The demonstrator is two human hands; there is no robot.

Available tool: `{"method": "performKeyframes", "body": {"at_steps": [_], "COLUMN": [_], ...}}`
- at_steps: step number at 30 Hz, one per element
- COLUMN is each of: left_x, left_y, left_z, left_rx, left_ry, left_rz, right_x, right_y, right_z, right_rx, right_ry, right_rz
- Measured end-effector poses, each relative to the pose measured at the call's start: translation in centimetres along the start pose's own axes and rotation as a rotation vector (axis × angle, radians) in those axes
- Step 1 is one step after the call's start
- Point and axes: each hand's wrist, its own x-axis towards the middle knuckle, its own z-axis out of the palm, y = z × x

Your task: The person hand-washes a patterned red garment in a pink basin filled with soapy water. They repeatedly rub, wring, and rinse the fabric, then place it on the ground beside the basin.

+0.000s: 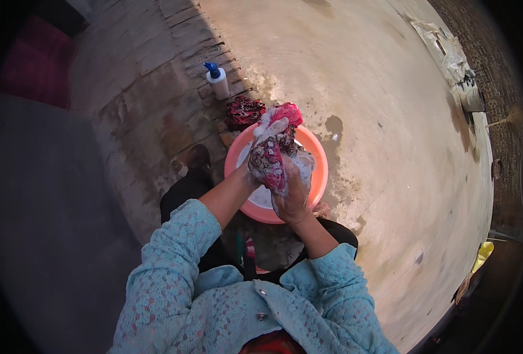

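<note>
A soapy pink cloth with a dark pattern (268, 160) is bunched up between my two hands, above a round orange basin (319, 168). My left hand (255, 164) is closed on its left side, partly covered by the cloth and lather. From the right, my right hand (294, 192) grips the same cloth, its fingers partly hidden behind the folds and suds. White foam clings to the cloth and both hands. Inside the basin there is whitish, sudsy water (260, 196). Another dark red patterned cloth (242, 112) lies bunched on the ground against the basin's far left side.
A white pump bottle with a blue top (219, 84) stands on the bricks beyond the basin. Brick paving (149, 76) covers the left, smooth concrete (403, 147) the right. My dark shoe (199, 157) is left of the basin. A pale bucket (471, 97) stands by the far-right brick wall.
</note>
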Motion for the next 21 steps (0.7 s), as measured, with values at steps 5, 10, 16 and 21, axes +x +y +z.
{"method": "performKeyframes", "body": {"at_steps": [5, 10, 16, 21], "left_x": [0.2, 0.9, 1.3, -0.1], "left_y": [-1.9, -2.1, -1.0, -2.7], "left_z": [0.8, 1.3, -1.9, 4.0], "left_rx": [0.127, 0.158, 0.249, 0.127], "left_ry": [0.164, 0.155, 0.210, 0.416], "left_rz": [0.182, 0.243, 0.134, 0.099], "right_x": [1.7, 1.9, -0.9, 0.2], "right_y": [3.2, 3.7, 1.7, 7.2], "right_z": [-1.5, -1.5, 0.7, -1.8], "right_rx": [-0.038, 0.539, -0.169, 0.091], "right_ry": [0.138, 0.292, 0.131, 0.233], "right_rz": [0.332, 0.646, -0.226, 0.574]}}
